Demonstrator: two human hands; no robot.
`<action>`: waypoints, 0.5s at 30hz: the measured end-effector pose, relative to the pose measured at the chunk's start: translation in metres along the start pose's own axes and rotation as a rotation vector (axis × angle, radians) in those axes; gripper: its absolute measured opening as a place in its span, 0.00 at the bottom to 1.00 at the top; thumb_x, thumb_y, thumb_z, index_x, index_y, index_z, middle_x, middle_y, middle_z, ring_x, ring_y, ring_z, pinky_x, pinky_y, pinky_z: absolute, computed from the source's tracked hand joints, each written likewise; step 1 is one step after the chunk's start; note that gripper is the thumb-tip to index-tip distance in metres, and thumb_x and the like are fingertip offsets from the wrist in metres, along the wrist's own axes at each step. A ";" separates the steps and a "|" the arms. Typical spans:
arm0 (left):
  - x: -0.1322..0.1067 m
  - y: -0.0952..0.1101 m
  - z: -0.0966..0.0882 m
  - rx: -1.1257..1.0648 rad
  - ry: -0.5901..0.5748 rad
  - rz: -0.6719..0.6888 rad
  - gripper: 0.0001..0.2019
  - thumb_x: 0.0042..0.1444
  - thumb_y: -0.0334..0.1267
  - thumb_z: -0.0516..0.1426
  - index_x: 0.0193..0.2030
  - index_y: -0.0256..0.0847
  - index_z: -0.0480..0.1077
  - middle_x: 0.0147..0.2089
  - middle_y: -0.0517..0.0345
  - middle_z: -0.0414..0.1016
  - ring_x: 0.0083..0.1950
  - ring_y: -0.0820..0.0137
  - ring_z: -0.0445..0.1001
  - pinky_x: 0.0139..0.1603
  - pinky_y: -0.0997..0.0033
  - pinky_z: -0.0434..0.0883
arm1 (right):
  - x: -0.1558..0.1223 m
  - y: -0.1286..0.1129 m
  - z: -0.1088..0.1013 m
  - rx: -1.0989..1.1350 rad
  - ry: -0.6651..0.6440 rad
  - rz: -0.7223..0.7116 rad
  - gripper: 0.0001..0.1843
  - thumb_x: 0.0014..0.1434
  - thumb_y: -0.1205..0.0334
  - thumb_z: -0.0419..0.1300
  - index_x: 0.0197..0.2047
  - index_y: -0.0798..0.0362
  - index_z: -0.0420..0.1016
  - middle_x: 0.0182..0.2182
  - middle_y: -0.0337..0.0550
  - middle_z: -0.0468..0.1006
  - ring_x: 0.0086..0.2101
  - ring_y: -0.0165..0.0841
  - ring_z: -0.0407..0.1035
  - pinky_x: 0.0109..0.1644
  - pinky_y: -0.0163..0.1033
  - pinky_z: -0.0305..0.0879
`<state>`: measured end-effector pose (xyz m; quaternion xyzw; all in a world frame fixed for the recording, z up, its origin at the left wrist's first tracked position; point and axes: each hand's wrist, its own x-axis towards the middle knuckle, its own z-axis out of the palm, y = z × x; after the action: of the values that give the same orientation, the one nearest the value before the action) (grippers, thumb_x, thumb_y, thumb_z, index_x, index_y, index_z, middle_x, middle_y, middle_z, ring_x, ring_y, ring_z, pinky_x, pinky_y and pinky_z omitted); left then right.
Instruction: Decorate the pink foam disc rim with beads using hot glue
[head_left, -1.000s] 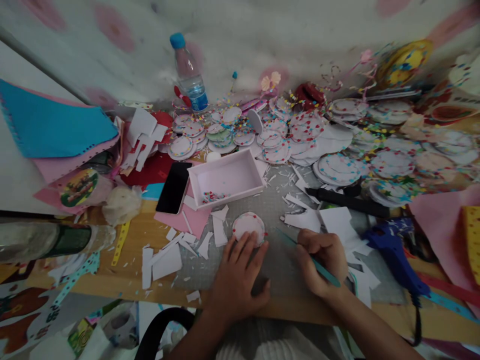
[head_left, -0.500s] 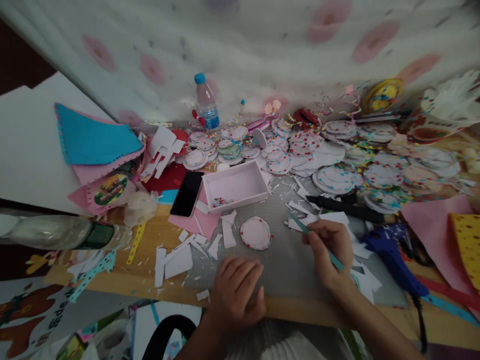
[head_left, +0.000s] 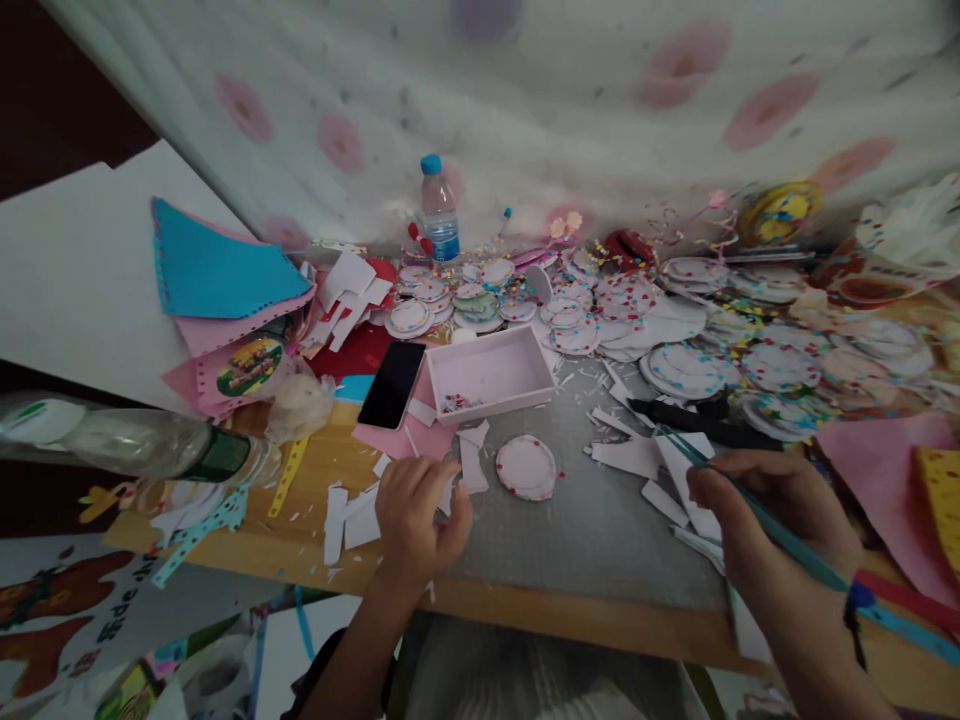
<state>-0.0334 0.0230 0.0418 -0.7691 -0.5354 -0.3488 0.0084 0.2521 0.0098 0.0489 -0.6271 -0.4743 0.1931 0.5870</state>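
Observation:
My left hand [head_left: 418, 515] rests on the grey mat [head_left: 592, 530] with fingers curled over white paper scraps [head_left: 356, 515]; whether it grips one I cannot make out. My right hand [head_left: 772, 520] is closed around a thin teal tool [head_left: 757, 505], held over white paper pieces [head_left: 679, 465] at the right. A round white disc with a dotted coloured rim [head_left: 526, 467] lies on the mat between both hands, touched by neither. Behind it stands a shallow pink tray [head_left: 491, 375] with some confetti inside.
A black phone [head_left: 391, 385] lies left of the tray. Several decorated discs [head_left: 600, 300] cover the back of the table near a water bottle [head_left: 439, 212]. A black tool [head_left: 701, 420] lies right of the mat. Blue and pink sheets [head_left: 217, 275] sit left, a clear bottle [head_left: 142, 445] in front.
My left hand has left the disc and moved left onto the scraps. My right hand with the teal tool has moved right, away from the disc. The camera view has risen.

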 end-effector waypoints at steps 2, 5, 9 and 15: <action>0.008 -0.007 0.007 0.015 -0.092 -0.026 0.16 0.58 0.34 0.52 0.54 0.38 0.68 0.52 0.45 0.74 0.53 0.58 0.71 0.53 0.55 0.67 | 0.002 -0.002 0.001 0.030 -0.007 0.026 0.12 0.46 0.63 0.70 0.35 0.47 0.73 0.23 0.39 0.73 0.22 0.32 0.68 0.24 0.37 0.64; 0.013 -0.017 0.016 0.044 -0.225 -0.014 0.27 0.60 0.36 0.51 0.66 0.38 0.55 0.67 0.43 0.59 0.68 0.55 0.56 0.64 0.49 0.59 | 0.006 -0.005 0.002 0.045 -0.046 0.040 0.16 0.45 0.63 0.70 0.38 0.46 0.73 0.26 0.40 0.74 0.24 0.33 0.70 0.25 0.37 0.66; 0.008 -0.021 0.021 0.054 -0.296 -0.004 0.30 0.61 0.35 0.52 0.69 0.37 0.50 0.69 0.43 0.56 0.71 0.56 0.50 0.66 0.48 0.58 | 0.014 -0.010 0.007 -0.044 -0.142 -0.023 0.13 0.48 0.60 0.69 0.39 0.47 0.76 0.29 0.41 0.76 0.26 0.32 0.71 0.26 0.36 0.68; -0.003 -0.014 0.020 0.048 -0.308 -0.020 0.30 0.60 0.33 0.51 0.69 0.37 0.50 0.70 0.44 0.56 0.72 0.55 0.49 0.66 0.46 0.58 | 0.034 -0.020 0.026 -0.048 -0.235 -0.205 0.08 0.53 0.64 0.66 0.38 0.50 0.75 0.32 0.41 0.77 0.32 0.30 0.73 0.36 0.33 0.71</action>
<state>-0.0351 0.0338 0.0199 -0.8076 -0.5464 -0.2138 -0.0589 0.2400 0.0500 0.0717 -0.5625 -0.6056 0.1929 0.5288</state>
